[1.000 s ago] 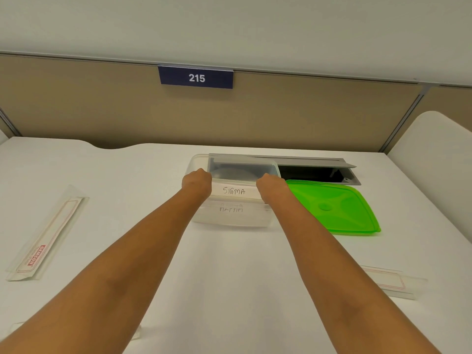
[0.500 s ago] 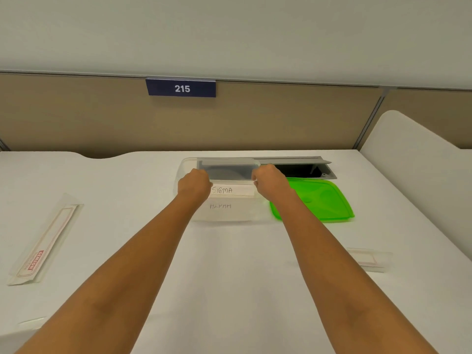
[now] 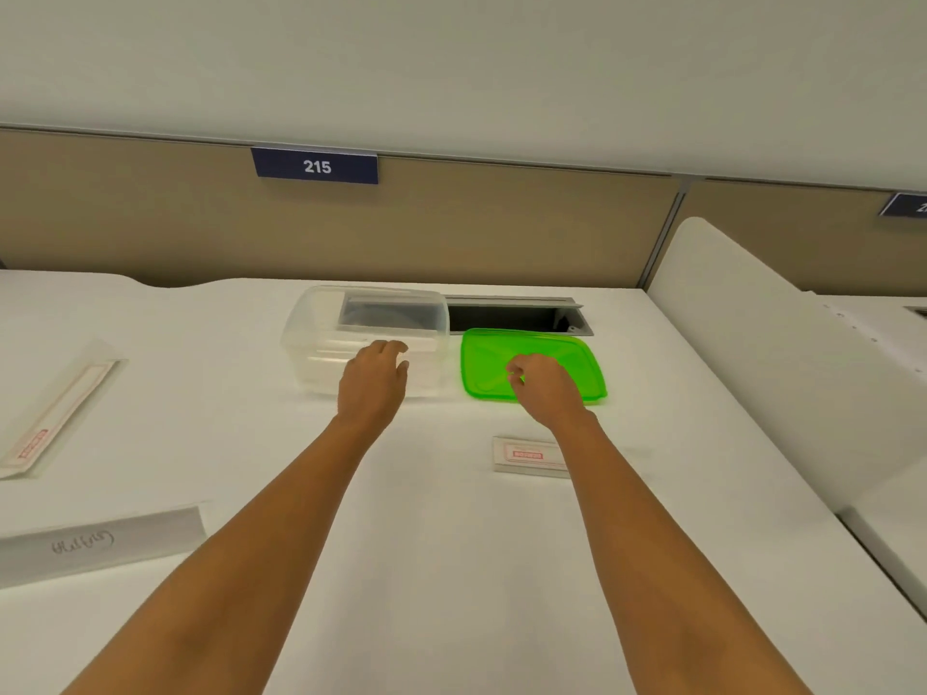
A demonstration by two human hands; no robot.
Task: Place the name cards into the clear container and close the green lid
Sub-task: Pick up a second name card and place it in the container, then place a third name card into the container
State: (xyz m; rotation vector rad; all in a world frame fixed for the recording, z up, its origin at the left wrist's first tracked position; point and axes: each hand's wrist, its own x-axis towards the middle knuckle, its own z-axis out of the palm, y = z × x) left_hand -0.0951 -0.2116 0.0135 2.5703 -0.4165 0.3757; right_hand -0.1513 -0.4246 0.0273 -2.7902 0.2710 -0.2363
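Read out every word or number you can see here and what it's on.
"215": blue sign on the partition.
Second blue sign, right edge: cut off, unreadable.
Red stamp on the left name card: blurred.
Red stamp on the right name card: blurred.
Handwriting on the grey card: illegible.

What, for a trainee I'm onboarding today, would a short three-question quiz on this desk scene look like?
1. True or false: the green lid sits closed on the clear container.
2. The right hand is over: A) the lid, B) the container, C) the blue sign.
3. Fill in: ___ name cards lie on the table outside the container.

Key: 1 false, it lies flat beside the container; 2 A; 3 three.
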